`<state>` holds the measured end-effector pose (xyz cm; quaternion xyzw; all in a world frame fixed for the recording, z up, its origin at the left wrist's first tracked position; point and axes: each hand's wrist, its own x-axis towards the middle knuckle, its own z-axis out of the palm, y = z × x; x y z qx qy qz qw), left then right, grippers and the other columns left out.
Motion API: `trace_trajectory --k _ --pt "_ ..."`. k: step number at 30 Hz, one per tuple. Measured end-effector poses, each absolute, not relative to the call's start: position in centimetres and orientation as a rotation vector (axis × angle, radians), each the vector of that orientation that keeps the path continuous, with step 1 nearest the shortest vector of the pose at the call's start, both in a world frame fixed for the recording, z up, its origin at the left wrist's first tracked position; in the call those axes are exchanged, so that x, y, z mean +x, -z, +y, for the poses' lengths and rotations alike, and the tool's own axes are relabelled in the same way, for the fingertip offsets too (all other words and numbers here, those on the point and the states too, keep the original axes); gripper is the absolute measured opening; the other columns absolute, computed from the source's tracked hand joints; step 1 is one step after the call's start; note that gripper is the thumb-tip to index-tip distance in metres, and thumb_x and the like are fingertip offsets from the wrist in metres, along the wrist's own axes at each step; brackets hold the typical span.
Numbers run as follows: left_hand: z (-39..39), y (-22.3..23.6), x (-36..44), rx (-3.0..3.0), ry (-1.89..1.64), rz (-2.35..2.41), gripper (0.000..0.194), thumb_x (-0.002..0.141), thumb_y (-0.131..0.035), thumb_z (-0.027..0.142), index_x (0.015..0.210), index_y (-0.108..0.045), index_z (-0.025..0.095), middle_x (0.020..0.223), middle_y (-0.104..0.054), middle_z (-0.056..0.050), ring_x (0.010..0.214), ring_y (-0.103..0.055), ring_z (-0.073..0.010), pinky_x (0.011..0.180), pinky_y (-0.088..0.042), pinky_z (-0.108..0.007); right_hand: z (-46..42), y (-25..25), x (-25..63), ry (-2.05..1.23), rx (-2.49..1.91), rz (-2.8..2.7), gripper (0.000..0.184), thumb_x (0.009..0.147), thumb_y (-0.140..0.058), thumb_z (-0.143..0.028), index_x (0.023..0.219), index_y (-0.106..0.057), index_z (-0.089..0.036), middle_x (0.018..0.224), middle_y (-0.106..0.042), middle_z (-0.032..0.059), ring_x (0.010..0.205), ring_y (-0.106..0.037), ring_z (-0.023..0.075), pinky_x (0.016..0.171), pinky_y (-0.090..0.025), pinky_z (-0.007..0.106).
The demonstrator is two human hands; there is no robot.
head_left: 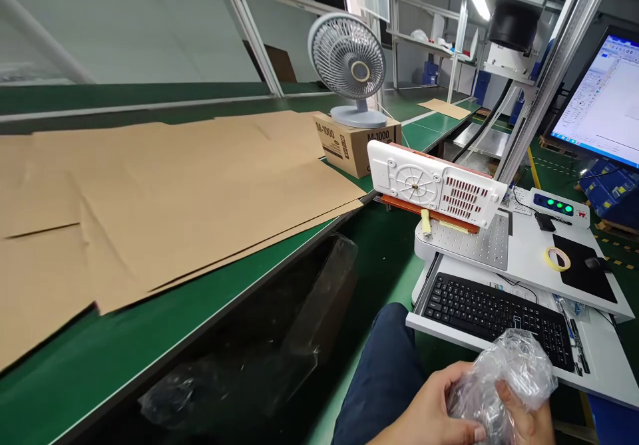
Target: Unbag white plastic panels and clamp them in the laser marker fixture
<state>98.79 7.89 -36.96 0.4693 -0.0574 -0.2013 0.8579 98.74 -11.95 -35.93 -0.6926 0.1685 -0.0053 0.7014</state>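
Crumpled clear plastic film [519, 365] is bunched up over my lap, beside the keyboard drawer. My left hand [439, 402] is curled around its left side, thumb pressed against it. My right hand [524, 415] grips it from the right, with its fingers partly hidden behind the film. Just beyond lies a black keyboard [499, 315] on a pull-out tray. Above that, a white plastic housing panel [417, 182] with a round grille and slots stands on edge in an orange-brown holder on the perforated metal plate [484, 242].
Flat cardboard sheets [210, 199] cover the green bench at left. A desk fan [349, 66] stands on a cardboard box [349, 142]. At right are a tape roll [551, 259], a mouse [596, 263], a monitor [599, 99] and a metal post [549, 79] carrying a machine head.
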Motion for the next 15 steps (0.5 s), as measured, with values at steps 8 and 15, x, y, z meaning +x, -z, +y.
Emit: trace_trajectory --k 8,15 --pt "8.3 38.4 99.9 1.215 0.35 0.006 0.046 0.066 -0.107 0.048 0.082 -0.078 0.015 0.078 -0.068 -0.001 0.076 -0.056 -0.0154 0.075 -0.044 -0.029 -10.7 36.0 99.6 -0.11 -1.258 0.539 0.083 0.058 -0.111 -0.06 0.123 -0.077 -0.019 0.108 -0.081 0.0136 0.107 -0.077 0.0458 0.092 -0.065 0.057" --pt "14.7 36.8 102.5 1.239 0.267 -0.213 0.07 0.078 -0.1 0.045 0.139 -0.07 0.027 0.142 -0.072 -0.012 0.131 -0.066 -0.0324 0.104 -0.055 -0.042 -12.5 34.2 104.8 0.019 -1.385 0.388 0.093 0.055 -0.112 -0.051 0.135 -0.074 -0.022 0.127 -0.079 0.0143 0.122 -0.073 0.0479 0.105 -0.063 0.061"
